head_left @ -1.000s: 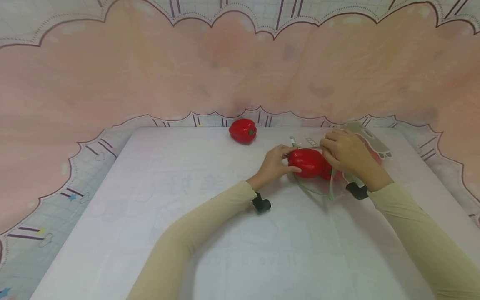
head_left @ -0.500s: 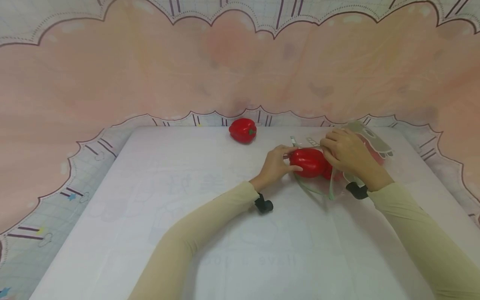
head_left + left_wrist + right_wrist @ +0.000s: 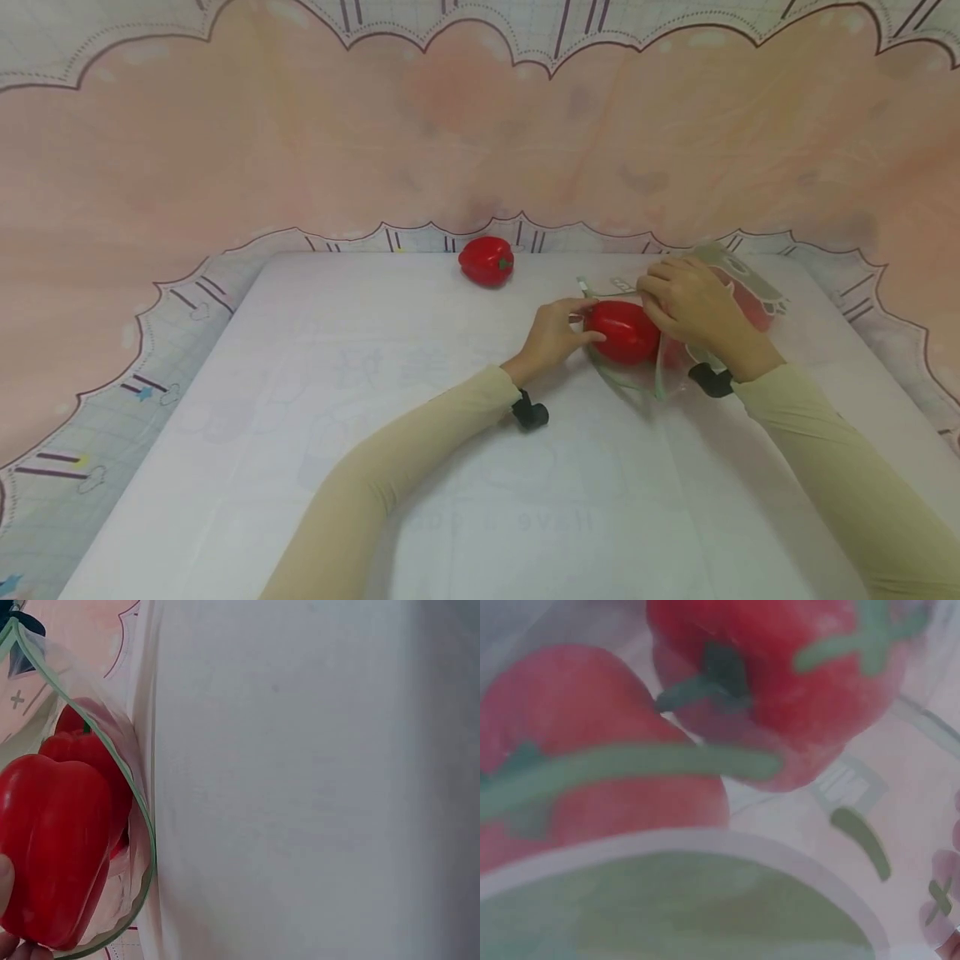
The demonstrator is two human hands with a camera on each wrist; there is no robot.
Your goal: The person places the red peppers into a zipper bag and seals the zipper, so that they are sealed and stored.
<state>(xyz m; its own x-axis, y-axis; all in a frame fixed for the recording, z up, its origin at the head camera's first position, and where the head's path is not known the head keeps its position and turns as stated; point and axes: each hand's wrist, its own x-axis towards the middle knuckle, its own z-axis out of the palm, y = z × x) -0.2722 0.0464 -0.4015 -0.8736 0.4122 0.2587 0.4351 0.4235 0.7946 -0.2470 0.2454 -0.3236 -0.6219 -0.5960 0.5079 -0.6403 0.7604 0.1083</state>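
My left hand point(image 3: 551, 333) holds a red bell pepper point(image 3: 624, 333) between thumb and fingers at the mouth of a clear printed zip bag point(image 3: 660, 375). The left wrist view shows this bell pepper point(image 3: 56, 847) partly inside the green-edged bag opening point(image 3: 152, 840), with more red peppers point(image 3: 97, 754) behind it. My right hand point(image 3: 686, 300) grips the bag's upper edge with curled fingers. Through the bag film in the right wrist view point(image 3: 705, 900), two red peppers point(image 3: 780, 690) with green stems show, blurred.
Another red bell pepper point(image 3: 487, 262) lies near the back edge of the white-covered table point(image 3: 360, 317). A patterned cloth point(image 3: 450, 142) hangs behind the table. Black wrist camera mounts point(image 3: 530, 412) stick out below both wrists.
My left hand has moved slightly right, taking the pepper further into the bag. The pepper behind it is now hidden in the head view. My right hand has barely moved.
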